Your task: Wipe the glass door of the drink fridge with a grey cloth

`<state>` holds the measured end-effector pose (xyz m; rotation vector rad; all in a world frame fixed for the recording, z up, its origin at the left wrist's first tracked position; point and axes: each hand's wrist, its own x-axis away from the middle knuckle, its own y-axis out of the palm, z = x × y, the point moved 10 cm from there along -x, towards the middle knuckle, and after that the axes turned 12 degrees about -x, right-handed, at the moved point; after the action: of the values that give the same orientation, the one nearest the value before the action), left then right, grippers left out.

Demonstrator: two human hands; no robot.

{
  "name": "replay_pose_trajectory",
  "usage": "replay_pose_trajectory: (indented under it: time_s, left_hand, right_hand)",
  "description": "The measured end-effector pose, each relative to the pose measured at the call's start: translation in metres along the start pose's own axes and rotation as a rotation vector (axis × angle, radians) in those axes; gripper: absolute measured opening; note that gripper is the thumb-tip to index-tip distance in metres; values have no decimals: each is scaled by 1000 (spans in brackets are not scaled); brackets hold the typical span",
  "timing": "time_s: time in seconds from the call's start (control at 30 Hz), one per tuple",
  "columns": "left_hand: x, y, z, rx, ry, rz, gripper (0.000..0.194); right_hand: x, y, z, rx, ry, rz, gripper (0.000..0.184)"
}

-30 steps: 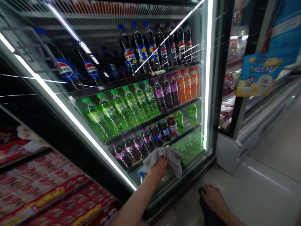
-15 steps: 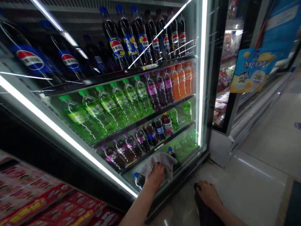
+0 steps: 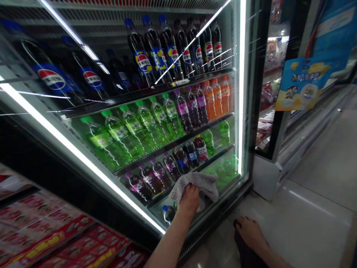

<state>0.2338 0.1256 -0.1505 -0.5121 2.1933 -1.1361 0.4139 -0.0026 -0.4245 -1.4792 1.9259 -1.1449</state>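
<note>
My left hand (image 3: 190,199) is closed on a light grey spotted cloth (image 3: 203,183) and holds it against the glass door (image 3: 192,232) of a drinks cooler, low down. The cloth hangs loosely on both sides of my fingers and hides part of the bottom shelf. Just left of it, behind the glass, is a dark bottle with a blue cap (image 3: 168,213). My right hand (image 3: 248,229) lies over my knee in dark trousers (image 3: 242,247), fingers draped and holding nothing that I can see.
Behind the glass stand cola bottles (image 3: 143,61), green soda bottles (image 3: 134,126) and orange soda bottles (image 3: 216,95). Bright light strips (image 3: 242,89) run up the cooler's sides. Red packs (image 3: 55,242) are stacked lower left. A blue and yellow sign (image 3: 302,85) hangs by another cooler at right.
My left hand and the cloth have shifted slightly up and right on the glass; the cloth now covers a blue-capped bottle seen before. My right hand stays on the knee.
</note>
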Motion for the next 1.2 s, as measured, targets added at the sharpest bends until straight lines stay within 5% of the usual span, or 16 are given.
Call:
replay_pose_trajectory:
  time_s: [0.37,0.63,0.83,0.97,1.2]
  left_hand:
    - [116,37,-16,-13,-351,-132,17]
    - [185,24,-63,-178,-619,-101,31]
    - [195,-15,-98,-341,-683,-47,28]
    - [178,-56,-123,-440,-693,35,26]
    - [152,-121,-168,-506,-752,118,30]
  right_hand:
    - [0,5,19,3,0,-54,38]
    - [4,10,15,62,-39,-95,42]
    - [3,21,25,91,-45,-120,44]
    - [5,26,22,143,-119,-144,43]
    - [3,25,26,100,-50,-137,44]
